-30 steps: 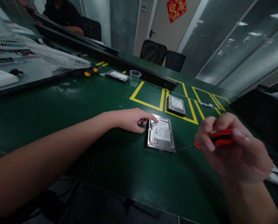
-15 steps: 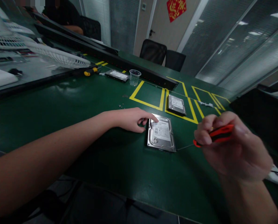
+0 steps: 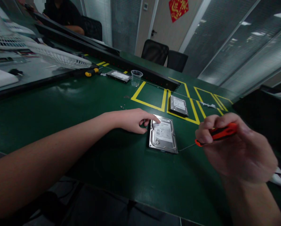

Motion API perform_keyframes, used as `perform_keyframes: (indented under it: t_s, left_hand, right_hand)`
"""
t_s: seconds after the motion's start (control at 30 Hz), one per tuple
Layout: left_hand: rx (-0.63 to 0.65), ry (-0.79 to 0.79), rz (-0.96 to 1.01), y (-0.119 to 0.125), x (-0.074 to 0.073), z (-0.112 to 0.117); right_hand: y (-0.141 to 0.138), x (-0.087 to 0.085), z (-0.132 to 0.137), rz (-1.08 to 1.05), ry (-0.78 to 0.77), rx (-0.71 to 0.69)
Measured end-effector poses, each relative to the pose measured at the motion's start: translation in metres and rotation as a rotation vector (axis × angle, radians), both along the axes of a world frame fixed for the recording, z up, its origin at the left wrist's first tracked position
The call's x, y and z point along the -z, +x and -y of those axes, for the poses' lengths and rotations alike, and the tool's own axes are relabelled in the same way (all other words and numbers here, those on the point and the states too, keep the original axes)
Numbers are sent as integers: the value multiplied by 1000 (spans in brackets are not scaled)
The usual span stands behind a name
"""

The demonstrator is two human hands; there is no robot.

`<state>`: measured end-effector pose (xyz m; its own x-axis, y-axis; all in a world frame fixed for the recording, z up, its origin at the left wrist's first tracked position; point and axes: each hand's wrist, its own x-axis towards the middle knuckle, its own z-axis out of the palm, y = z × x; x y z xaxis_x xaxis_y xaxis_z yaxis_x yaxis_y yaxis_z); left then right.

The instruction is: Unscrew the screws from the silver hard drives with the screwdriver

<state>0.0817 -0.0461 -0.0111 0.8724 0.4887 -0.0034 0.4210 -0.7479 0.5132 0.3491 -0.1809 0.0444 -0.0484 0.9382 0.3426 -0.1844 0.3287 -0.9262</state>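
on the green table (image 3: 95,103) ahead of me, a hard drive (image 3: 163,135) lies flat with its label side up, just on the near side of the boxes marked out in yellow tape (image 3: 147,105). from my remote seat i see the left hand (image 3: 133,121) stretched in from the left and resting on the table at the drive's far left corner. its index finger is extended with the tip touching that corner, while the other fingers curl loosely under and grip nothing. the right hand (image 3: 236,147) hovers above the table to the right of the drive, closed around the red-orange handle of a screwdriver (image 3: 222,132), pinched between thumb and fingertips. the thin shaft slants down and left, and its tip sits right at the drive's near right corner; i cannot tell whether it touches.

a second drive (image 3: 178,106) lies inside one taped box beyond the first. farther back stand a clear plastic cup (image 3: 136,78) and, just left of it, a third drive (image 3: 118,76), with a yellow-handled tool (image 3: 91,72) farther left. two dark chairs (image 3: 154,52) stand at the far edge, and another person (image 3: 60,14) sits at the far left.
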Motion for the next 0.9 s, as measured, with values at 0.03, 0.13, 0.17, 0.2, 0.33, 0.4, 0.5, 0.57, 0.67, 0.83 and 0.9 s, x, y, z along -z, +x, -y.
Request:
perform_keyframes:
  t_s: [0.03, 0.13, 0.17, 0.2, 0.33, 0.4, 0.5, 0.57, 0.67, 0.83, 0.9]
  left_hand:
    - [0, 1, 3, 0, 0, 0]
    - [1, 7, 8, 0, 1, -1]
    - [1, 9, 8, 0, 2, -1]
    - [0, 10, 6, 0, 2, -1]
    - [1, 9, 4, 0, 2, -1]
    - [0, 13, 12, 0, 2, -1]
    - [-2, 16, 25, 0, 2, -1]
    - [-2, 13, 26, 0, 2, 0]
    - [-7, 15, 23, 0, 2, 0]
    - [-6, 5, 24, 0, 2, -1]
    - [-5, 4, 29, 0, 3, -1]
  right_hand:
    - [0, 1, 0, 2, 4, -3]
    - [1, 3, 0, 11, 3, -24]
    - [1, 4, 0, 16, 9, -33]
    - [2, 4, 0, 22, 19, -41]
    - [5, 3, 0, 67, 23, -26]
    - [5, 2, 0, 78, 22, -10]
    - [4, 2, 0, 66, 39, -6]
    - [4, 3, 0, 57, 34, -13]
    - [5, 5, 1, 60, 22, -16]
    - [5, 2, 0, 82, 27, 7]
    - [5, 1, 0, 74, 37, 7]
